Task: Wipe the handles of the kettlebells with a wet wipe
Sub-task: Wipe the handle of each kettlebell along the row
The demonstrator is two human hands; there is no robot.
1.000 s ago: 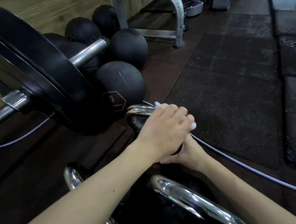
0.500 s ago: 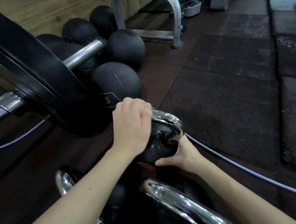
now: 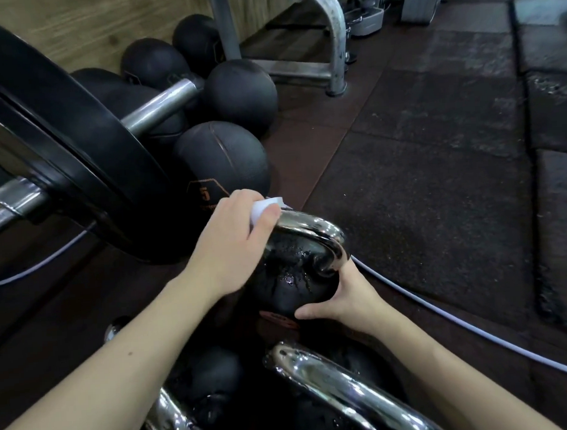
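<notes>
Ok so rn your left hand (image 3: 234, 247) has the wet wipe (image 3: 264, 206) bunched up, thumb and curled fingers pinching it against the left end of the chrome handle (image 3: 312, 228) of the far kettlebell (image 3: 295, 273); that bell sits on the floor w/ the handle arcing away to the right of those fingers, then bending down toward your right hand (image 3: 347, 293). Right hand is cupped round the black body, thumb pressed along the near lower side, other fingers wrapped behind where I can't see them, so can't tell how spread they are; looks like it's just bracing the thing so it doesn't roll.

The bit that matters imo: the handle's long axis runs left-to-right from your left fingertips, curving over the top; unwiped run is basically all to the right of the wipe, and the left hand is the one already on it, so I'd guess a slide along the curve toward the right-hand corner comes next. Body looks wet/speckled w/ droplets, so chrome's prob slippery; keep the pinch firm or the wipe skates off.

Closer to you, below both wrists, there's a second shiny handle (image 3: 343, 386) and a third one (image 3: 174, 421) near your left forearm; prob still to do, can't tell. Med balls (image 3: 222, 162) and a barbell plate (image 3: 62, 154) sit beyond your left knuckles; a pale cable (image 3: 445, 315) runs past the right hand.
</notes>
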